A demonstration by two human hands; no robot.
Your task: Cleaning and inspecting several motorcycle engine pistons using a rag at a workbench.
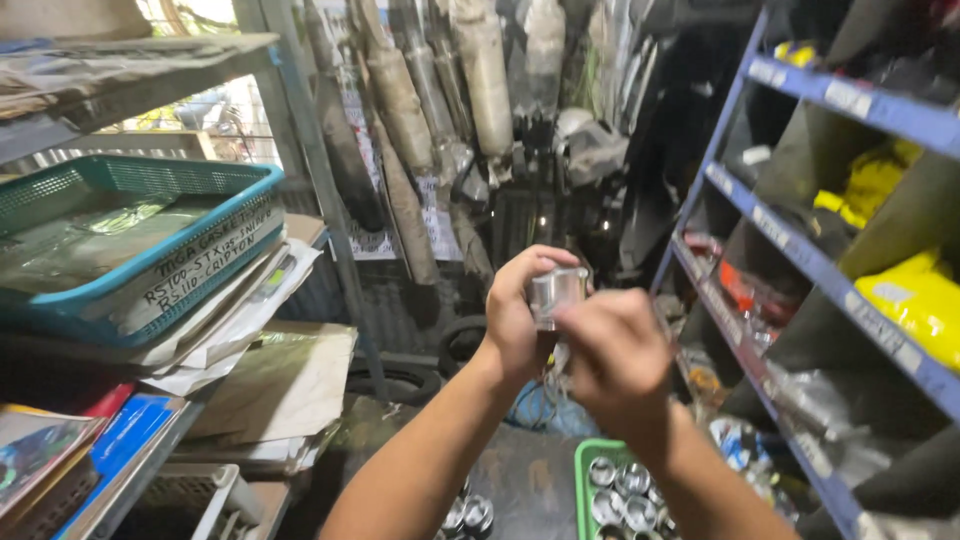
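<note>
The left hand (515,318) is closed around a short shiny metal cylinder (557,293), with the thumb on its near side and the fingers wrapped behind it, and it holds the piece up in front of the chest, high above the things below. The right hand (615,355) is curled in front of the same cylinder and its fingertips touch the lower right edge; I cannot tell if it really pinches the piece or only feels it, because the back of the hand hides the contact. To my judgement the work is at the stage of checking one piece: this cylinder is already lifted out and is being examined, and it is not yet put down anywhere. Many similar metal cylinders (625,490) lie in the green basket (583,462) under the right forearm, and a few more (470,515) lie loose beside the left forearm, so a good part of the pieces seems to remain. The cylinder in the hands looks nearly as wide as it is tall; its axis seems to stand about upright, slightly tilted, but the picture is blurred there. Further out, a teal basket (150,175) with sheets sits on the left shelf, blue racks (800,250) with yellow packets stand at the right, and exhaust pipes (480,80) hang behind.
</note>
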